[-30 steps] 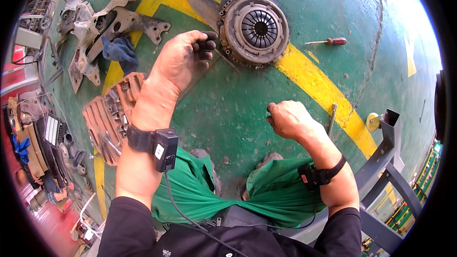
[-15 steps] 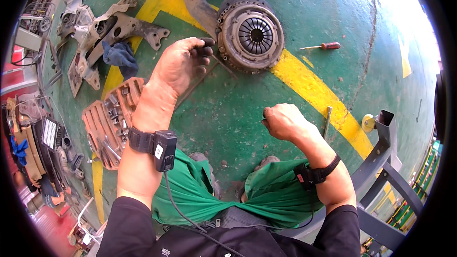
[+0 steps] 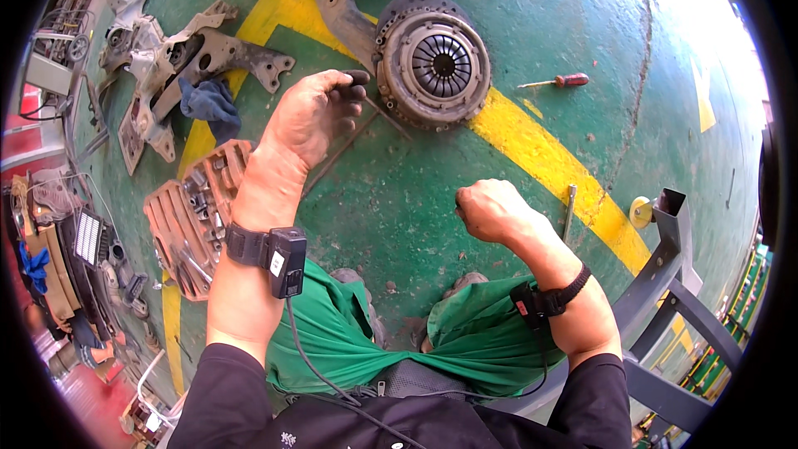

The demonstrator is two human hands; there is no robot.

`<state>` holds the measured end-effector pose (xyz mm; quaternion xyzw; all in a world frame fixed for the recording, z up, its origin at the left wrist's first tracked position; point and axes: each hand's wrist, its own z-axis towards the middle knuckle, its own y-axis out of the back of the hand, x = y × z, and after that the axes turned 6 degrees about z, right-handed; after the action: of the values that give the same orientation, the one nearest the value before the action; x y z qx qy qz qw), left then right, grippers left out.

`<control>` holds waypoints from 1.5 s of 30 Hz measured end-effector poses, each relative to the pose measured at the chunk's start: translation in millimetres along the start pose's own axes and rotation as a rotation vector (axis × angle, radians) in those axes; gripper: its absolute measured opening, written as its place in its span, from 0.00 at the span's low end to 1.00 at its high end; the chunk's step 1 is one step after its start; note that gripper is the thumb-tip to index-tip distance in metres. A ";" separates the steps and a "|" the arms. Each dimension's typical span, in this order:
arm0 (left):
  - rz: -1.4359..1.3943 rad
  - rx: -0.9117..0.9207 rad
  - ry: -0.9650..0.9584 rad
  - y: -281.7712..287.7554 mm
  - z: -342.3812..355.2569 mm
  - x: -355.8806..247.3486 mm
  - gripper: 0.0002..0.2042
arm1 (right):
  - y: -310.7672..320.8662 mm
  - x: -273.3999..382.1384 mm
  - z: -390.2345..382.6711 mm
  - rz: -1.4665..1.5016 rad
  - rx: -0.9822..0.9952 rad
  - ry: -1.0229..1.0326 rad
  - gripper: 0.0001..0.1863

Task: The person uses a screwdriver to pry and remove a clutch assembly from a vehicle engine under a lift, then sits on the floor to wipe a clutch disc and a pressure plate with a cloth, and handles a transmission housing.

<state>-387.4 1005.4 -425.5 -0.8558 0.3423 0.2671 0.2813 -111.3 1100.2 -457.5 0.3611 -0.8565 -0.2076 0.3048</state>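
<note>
The left hand (image 3: 312, 116) reaches forward, fingers curled, pinching a small dark piece (image 3: 357, 79) at the fingertips; what the piece is cannot be told. Just beyond and to the right of that pinch lies a round clutch pressure plate (image 3: 434, 61), dull grey metal with a ring of radial spring fingers at its centre and a rusty, toothed rim. A thin dark rod (image 3: 341, 150) lies on the floor under the hand, running toward the plate.

The right hand (image 3: 492, 209) is closed in a fist, well apart from the plate and nearer the body; whether it holds anything cannot be told. Just right of the fist a slim metal bar (image 3: 568, 209) lies across a broad yellow painted stripe (image 3: 532, 145) on the worn green floor (image 3: 399, 199).

Far right of the left hand's pinch, a screwdriver (image 3: 555, 81) with a red handle lies on the green paint. Left of the left wrist, an open brown plastic socket case (image 3: 191, 216) shows rows of chrome pieces. Farther left lie cast grey metal brackets (image 3: 195, 54) and a crumpled blue rag (image 3: 212, 104).
</note>
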 end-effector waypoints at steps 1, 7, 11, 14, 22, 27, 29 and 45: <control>0.000 0.000 -0.002 0.1 -0.2 -0.3 0.10 | 0.4 0.4 -0.3 0.000 0.004 -0.008 0.10; -0.015 0.003 -0.015 -0.1 -0.8 -0.6 0.10 | 2.5 2.7 -2.1 0.005 0.006 -0.009 0.10; -0.008 -0.024 -0.003 -2.6 0.6 -0.8 0.10 | 2.1 3.1 -3.1 0.011 -0.015 0.005 0.11; -0.015 -0.008 0.004 -5.7 0.7 -0.9 0.10 | 1.2 2.9 -4.2 0.019 -0.029 0.009 0.12; -0.045 0.005 0.001 -8.2 -2.6 -0.5 0.10 | 1.0 2.7 -6.0 0.019 -0.033 0.006 0.12; -0.031 -0.018 0.000 -8.2 -3.5 -1.2 0.10 | 1.7 4.1 -7.2 0.031 -0.040 0.009 0.12; -0.033 -0.024 -0.010 -9.1 -4.3 -1.2 0.10 | 1.6 4.7 -7.7 0.034 -0.045 0.012 0.12; -0.052 -0.018 -0.012 -9.9 -4.6 -0.8 0.10 | -0.4 4.9 -6.7 0.026 -0.067 0.029 0.12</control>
<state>-379.3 1008.6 -418.8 -0.8652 0.3160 0.2678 0.2826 -109.4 1095.4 -450.9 0.3424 -0.8493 -0.2266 0.3318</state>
